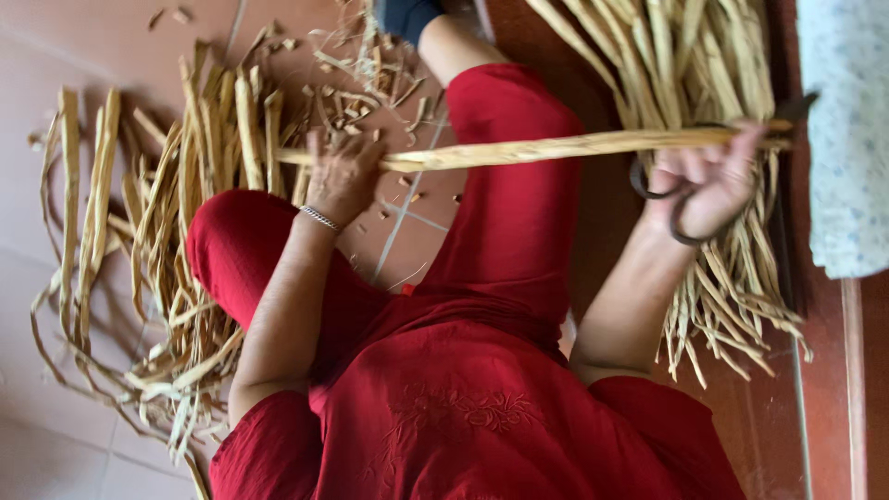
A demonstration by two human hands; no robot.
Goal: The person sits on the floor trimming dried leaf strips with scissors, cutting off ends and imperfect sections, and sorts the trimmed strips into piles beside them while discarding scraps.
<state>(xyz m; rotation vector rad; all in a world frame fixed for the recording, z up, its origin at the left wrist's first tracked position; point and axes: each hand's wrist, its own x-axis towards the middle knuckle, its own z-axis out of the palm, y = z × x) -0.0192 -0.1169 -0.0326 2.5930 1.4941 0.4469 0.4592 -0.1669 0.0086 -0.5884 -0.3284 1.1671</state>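
Note:
A long dried pale stalk stretches crosswise above my red-clad lap. My left hand, with a thin silver bracelet on the wrist, grips the stalk near its left end. My right hand holds the stalk's right end, with dark-handled scissors looped over its fingers. The scissor blades are mostly hidden behind the hand and stalk.
A loose pile of split dried strips lies on the tiled floor to the left. A thick bundle of whole stalks lies on the right. Small cut scraps litter the floor ahead. A pale patterned cloth hangs at the right edge.

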